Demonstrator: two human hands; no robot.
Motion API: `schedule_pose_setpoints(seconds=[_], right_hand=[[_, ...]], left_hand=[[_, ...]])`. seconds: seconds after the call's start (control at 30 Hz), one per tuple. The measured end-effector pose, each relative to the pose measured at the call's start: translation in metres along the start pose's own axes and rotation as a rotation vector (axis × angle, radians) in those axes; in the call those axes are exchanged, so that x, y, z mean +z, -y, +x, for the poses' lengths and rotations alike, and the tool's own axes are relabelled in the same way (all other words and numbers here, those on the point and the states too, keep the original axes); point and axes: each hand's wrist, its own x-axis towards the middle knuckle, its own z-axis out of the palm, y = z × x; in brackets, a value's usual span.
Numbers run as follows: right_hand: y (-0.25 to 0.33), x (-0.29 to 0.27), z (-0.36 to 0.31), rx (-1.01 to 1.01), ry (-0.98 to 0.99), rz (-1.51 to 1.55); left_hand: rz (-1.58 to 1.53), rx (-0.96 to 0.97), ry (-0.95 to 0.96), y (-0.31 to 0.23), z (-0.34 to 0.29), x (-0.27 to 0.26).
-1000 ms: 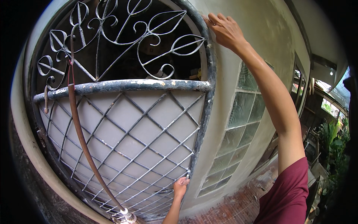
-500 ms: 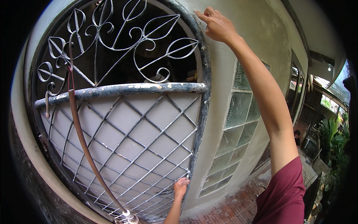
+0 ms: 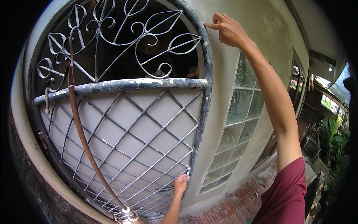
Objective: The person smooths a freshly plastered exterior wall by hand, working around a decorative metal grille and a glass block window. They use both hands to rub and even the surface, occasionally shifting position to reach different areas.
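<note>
A dark metal gate with an arched frame, flaking paint, leaf scrollwork and a diamond lattice fills the left half. My right hand is raised high, one finger stretched out to the outer edge of the gate's curved frame. Its other fingers are bent, and I see nothing held in them. Low on the gate, my left hand is closed beside the frame, near the end of the lattice. A small whitish bit shows by its fingertips; what it grips is hidden.
A brown hose-like strip hangs down the gate from a red cord, ending near a white fitting. Glass blocks are set in the grey wall. Red floor tiles and green plants lie to the right.
My right hand has come slightly down and right along the frame's outer edge, its finger still stretched out. My left hand stays at the same part of the gate. The view has shifted a little.
</note>
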Motion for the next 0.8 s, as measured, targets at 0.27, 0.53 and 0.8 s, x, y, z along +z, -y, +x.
schedule_pose_setpoints(seconds=[0.27,0.53,0.8], right_hand=[[0.004,0.014,0.012,0.175,-0.125,0.085],[0.013,0.043,0.013,0.218,-0.128,0.160],[-0.014,0.039,0.006,0.233,-0.079,0.446]], left_hand=[[0.003,-0.010,-0.002,-0.004,0.001,0.000],[-0.020,-0.013,-0.002,0.000,0.000,0.000],[0.011,-0.030,-0.015,0.001,0.000,0.001]])
